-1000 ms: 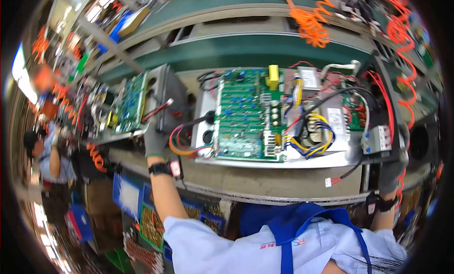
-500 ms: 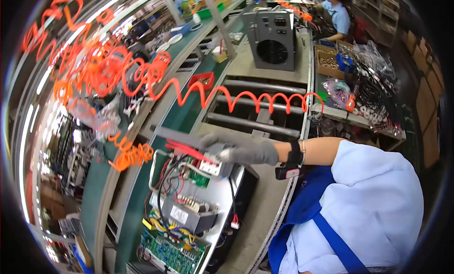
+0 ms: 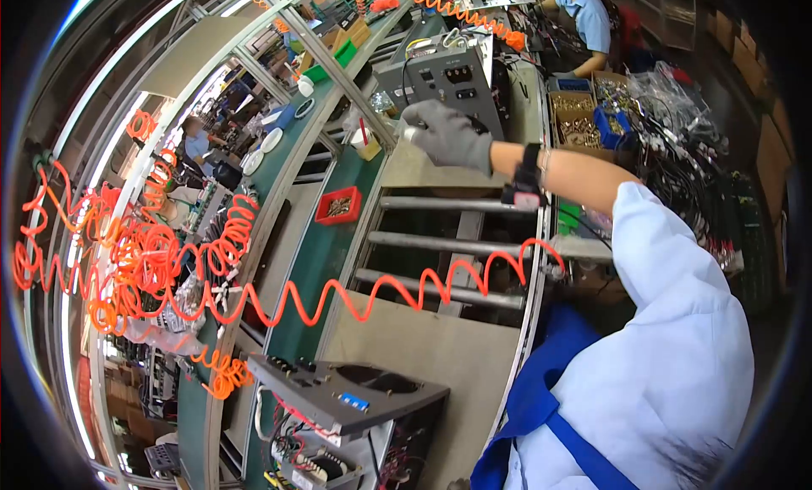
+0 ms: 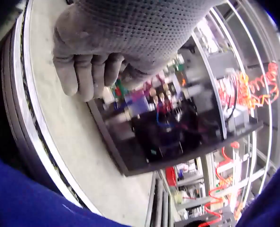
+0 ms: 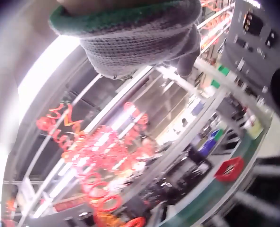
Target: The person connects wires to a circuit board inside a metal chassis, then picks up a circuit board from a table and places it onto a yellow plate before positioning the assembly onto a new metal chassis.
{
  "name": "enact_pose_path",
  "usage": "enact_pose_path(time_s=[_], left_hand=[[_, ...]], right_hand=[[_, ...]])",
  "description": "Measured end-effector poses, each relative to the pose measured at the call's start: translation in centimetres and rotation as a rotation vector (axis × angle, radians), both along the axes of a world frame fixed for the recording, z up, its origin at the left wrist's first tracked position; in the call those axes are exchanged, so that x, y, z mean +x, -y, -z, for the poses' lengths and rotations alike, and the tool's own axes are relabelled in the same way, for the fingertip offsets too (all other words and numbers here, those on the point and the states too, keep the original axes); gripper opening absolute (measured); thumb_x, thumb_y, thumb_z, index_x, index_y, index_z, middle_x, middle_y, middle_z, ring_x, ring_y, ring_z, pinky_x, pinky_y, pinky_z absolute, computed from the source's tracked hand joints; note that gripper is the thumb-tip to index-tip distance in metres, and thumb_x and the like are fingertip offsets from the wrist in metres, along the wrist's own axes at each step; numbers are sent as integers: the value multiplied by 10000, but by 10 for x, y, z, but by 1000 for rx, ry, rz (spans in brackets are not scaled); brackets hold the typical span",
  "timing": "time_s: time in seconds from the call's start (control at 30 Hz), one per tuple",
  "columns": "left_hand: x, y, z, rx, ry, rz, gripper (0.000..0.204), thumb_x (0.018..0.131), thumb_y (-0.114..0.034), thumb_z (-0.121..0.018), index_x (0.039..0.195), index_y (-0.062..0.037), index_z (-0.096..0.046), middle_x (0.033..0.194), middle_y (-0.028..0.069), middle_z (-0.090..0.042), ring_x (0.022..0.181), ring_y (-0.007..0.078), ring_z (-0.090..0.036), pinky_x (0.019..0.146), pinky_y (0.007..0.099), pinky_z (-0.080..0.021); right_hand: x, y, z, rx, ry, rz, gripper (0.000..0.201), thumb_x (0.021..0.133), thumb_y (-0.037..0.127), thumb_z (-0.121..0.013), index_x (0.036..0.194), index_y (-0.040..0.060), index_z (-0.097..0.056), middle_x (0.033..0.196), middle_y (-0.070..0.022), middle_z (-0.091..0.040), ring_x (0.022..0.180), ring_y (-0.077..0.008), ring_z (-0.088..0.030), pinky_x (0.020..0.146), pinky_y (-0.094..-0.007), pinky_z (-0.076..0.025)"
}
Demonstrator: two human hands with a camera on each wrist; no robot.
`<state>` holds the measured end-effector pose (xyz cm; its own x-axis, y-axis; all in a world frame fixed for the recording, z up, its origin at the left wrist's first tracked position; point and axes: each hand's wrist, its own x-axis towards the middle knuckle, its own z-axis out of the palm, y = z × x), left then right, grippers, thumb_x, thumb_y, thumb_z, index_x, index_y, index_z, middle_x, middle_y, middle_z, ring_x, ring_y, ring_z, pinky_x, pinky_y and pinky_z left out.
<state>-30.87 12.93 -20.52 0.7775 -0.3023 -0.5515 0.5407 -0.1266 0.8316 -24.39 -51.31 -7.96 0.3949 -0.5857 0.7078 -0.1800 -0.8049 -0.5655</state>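
Note:
In the head view, the gloved right hand (image 3: 448, 139) reaches across in front of a grey unit (image 3: 461, 80) with sockets on its panel. Its fingers are loosely bent, and contact with the panel cannot be told. The right wrist view shows the same glove (image 5: 144, 45), with the socketed panel (image 5: 253, 42) to one side. The gloved left hand (image 4: 106, 47) fills the top of the left wrist view, fingers loosely bent beside an open chassis (image 4: 130, 163) with wires and boards inside; a grip on it is not visible. At the head view's bottom stands the chassis's dark panel (image 3: 347, 393).
Metal rollers (image 3: 440, 245) lie between the two units, with a coiled red hose (image 3: 381, 308) stretched over them. A red bin (image 3: 338, 205) sits on the green belt. Part boxes (image 3: 579, 131) and bundled cables line the far right; a person (image 3: 588, 25) works beyond.
The right hand has left the near chassis and moved away to the far grey unit. The head view has swung, and the far unit now stands turned, showing its panel at an angle.

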Motion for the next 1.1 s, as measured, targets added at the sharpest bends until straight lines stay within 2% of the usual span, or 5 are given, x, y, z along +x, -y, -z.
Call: enact_pose_path(time_s=[0.27,0.37,0.4,0.53,1.1], left_hand=[[-24,97,61,534,501,-48,383,961,-289,-544,997,78,-650,823,104,-655,748,186,-576,721,322,-474],[-46,74,90,530,429,-176,279,882,-171,-642,1046,54,-641,855,81,-641,741,118,-556,644,254,-448],[-52,77,79,439,357,-238,268,886,-166,-638,1045,50,-643,865,85,-649,748,125,-572,668,252,-461],[-74,63,79,558,323,-284,248,889,-135,-627,1055,50,-636,925,93,-669,799,143,-611,723,258,-483],[146,264,51,213,708,360,344,881,-162,-646,1183,1,-616,1125,150,-663,1023,217,-644,879,334,-502]], right_hand=[[1,171,-49,-543,-732,311,301,767,306,-544,902,84,-696,935,-191,-673,867,-360,-652,762,-462,-504],[4,152,-65,42,-671,163,364,813,384,-589,1014,96,-684,981,-152,-682,877,-357,-651,738,-458,-511],[18,254,-8,-605,-470,245,441,835,464,-583,1045,85,-663,1039,-157,-667,923,-360,-644,764,-458,-501],[27,318,6,-210,-768,471,661,892,563,-522,1405,158,-425,1143,-211,-644,1050,-388,-621,863,-467,-475],[27,99,-33,-228,-840,469,457,822,447,-625,1059,58,-589,1036,-191,-637,969,-358,-634,815,-465,-492]])
